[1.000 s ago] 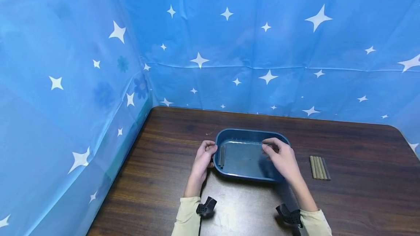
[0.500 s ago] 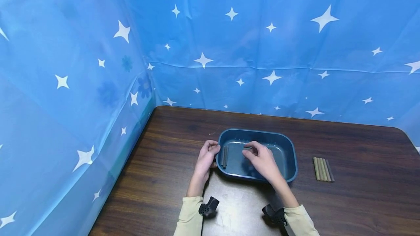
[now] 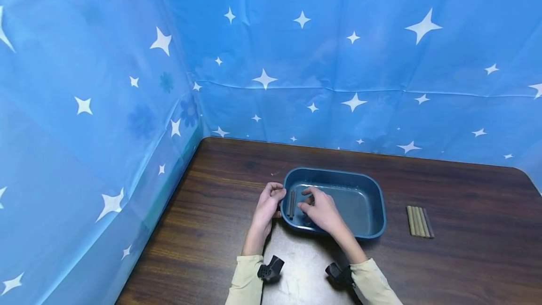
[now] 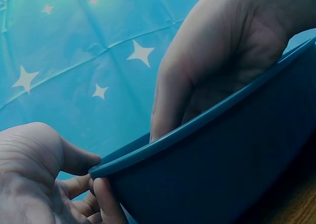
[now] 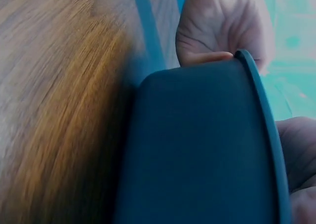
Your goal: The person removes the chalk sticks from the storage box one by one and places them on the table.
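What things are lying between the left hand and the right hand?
Between the left hand and the right hand, the head view shows two dark sticks, lying side by side inside the blue tub.

On the desk (image 3: 211,192), a tub (image 3: 355,206) stands near the far edge, sticks (image 3: 292,203) inside along its left end; a stick row (image 3: 419,221) lies right of it.

Bright head view, white glare on the tabletop (image 3: 305,258); tub (image 4: 212,160) dim in 2 bluish wrist views
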Motion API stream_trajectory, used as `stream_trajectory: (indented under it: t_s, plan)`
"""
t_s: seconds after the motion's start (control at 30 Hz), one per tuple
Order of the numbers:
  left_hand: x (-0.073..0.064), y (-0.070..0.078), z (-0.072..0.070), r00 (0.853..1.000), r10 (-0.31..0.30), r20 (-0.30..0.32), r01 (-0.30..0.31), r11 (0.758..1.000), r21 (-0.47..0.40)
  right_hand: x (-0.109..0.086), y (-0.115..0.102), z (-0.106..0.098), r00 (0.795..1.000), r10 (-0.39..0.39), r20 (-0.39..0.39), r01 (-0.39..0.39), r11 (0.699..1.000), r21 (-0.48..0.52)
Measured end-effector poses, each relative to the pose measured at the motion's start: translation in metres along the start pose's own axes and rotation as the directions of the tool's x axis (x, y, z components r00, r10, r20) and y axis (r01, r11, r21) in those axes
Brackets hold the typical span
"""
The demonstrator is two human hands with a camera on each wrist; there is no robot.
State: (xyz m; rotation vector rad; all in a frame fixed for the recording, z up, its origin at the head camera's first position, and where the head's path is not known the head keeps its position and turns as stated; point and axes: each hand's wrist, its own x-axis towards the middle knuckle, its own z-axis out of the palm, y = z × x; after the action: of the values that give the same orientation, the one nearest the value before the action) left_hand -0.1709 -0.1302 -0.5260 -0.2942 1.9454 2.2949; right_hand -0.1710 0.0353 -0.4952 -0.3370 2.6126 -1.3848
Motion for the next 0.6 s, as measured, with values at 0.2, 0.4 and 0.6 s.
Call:
stream_trajectory:
  t_s: [0.2,0.4,0.6]
  plan:
    - [-0.01,0.014,0.003,1.0,-0.004,0.018,0.004,1.0,0.004,0.007,0.0,0.01,0.999,0.03,0.012,-0.03,1.0,0.008]
    - [-0.016,0.019,0.004,1.0,0.005,0.02,-0.005,1.0,0.008,0.012,-0.002,0.018,0.998,0.041,0.048,-0.041,0.999,-0.004]
    - [-0.002,-0.002,-0.001,1.0,0.029,-0.002,-0.029,1.0,-0.002,0.02,-0.005,0.025,0.997,0.056,0.051,-0.051,0.996,-0.077]
